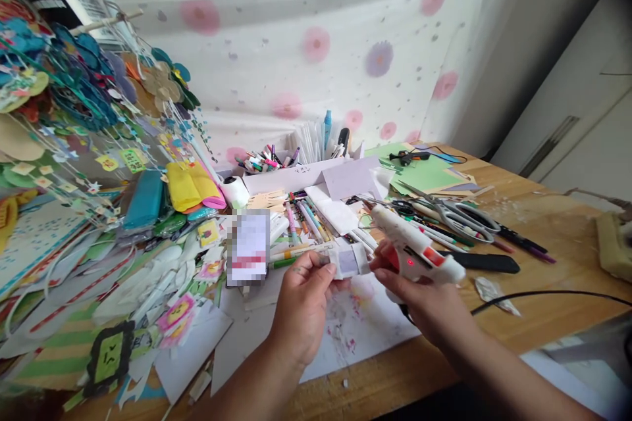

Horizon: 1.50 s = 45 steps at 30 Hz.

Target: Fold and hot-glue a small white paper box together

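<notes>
My left hand [301,306] is closed in a pinch on a small white paper piece [349,260] with a pale purple panel, held above the table. My right hand [419,296] is wrapped round the grip of a white hot glue gun [417,247] with red trigger and a lit red light. The gun's nozzle points up and left, just beyond the paper piece. Its black cord [543,296] runs off to the right. Under both hands lies a white sheet [355,329] with pink smudges.
Pens and markers [306,223] lie scattered behind the hands, with scissors [464,214] and green paper [424,174] to the right. Piled paper cut-outs [74,145] fill the left side. A white open box [296,174] of supplies stands at the back on the wooden table [543,237].
</notes>
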Tool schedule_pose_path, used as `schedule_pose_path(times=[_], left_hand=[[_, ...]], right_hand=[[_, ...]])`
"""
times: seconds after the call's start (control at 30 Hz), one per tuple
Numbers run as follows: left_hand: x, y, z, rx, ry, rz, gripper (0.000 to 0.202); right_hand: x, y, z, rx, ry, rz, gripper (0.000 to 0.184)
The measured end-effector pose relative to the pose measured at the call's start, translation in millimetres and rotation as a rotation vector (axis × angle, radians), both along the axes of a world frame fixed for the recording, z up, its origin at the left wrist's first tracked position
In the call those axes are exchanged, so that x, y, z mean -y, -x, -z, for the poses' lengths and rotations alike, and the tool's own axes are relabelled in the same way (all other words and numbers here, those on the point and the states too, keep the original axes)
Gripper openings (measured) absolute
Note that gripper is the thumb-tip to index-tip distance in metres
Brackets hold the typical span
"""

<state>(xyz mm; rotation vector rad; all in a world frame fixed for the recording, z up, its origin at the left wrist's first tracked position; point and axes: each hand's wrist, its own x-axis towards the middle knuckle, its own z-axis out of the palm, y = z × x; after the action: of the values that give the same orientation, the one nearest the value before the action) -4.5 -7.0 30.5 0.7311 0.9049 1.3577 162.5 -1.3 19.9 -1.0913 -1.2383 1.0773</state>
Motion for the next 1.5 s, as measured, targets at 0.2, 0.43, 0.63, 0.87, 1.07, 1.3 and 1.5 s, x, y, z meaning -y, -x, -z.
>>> schedule_pose_path(times=[0.2, 0.43, 0.63, 0.87, 1.07, 1.3, 1.5], left_hand=[[-1, 5, -2.2, -0.02, -0.027, 0.106, 0.016], [-7, 16, 8.1, -0.37, -0.153, 0.035, 0.02], [-7, 12, 9.2, -0.315, -0.14, 0.007, 0.028], [-8, 14, -3.3, -0.222, -0.043, 0.193, 0.028], [-11, 15, -5.9, -0.1, 0.034, 0.164, 0.018], [-10, 29, -20.9, 0.209, -0.141, 0.172, 0.016], [-16, 40, -25.9, 0.108, -0.092, 0.063, 0.019]], right_hand=[[-5, 14, -10.2, 0.04, 0.028, -0.012, 0.024], [-3, 13, -4.8, 0.025, 0.109, -0.042, 0.027], [-3, 11, -3.2, -0.018, 0.118, -0.057, 0.026], [-1, 5, -9.9, 0.036, 0.169, -0.207, 0.026], [4, 10, -10.0, 0.084, 0.199, -0.254, 0.024], [-3, 3, -1.5, 0.033, 0.235, -0.124, 0.028], [-14, -21, -3.1, -0.123, 0.201, 0.052, 0.03]])
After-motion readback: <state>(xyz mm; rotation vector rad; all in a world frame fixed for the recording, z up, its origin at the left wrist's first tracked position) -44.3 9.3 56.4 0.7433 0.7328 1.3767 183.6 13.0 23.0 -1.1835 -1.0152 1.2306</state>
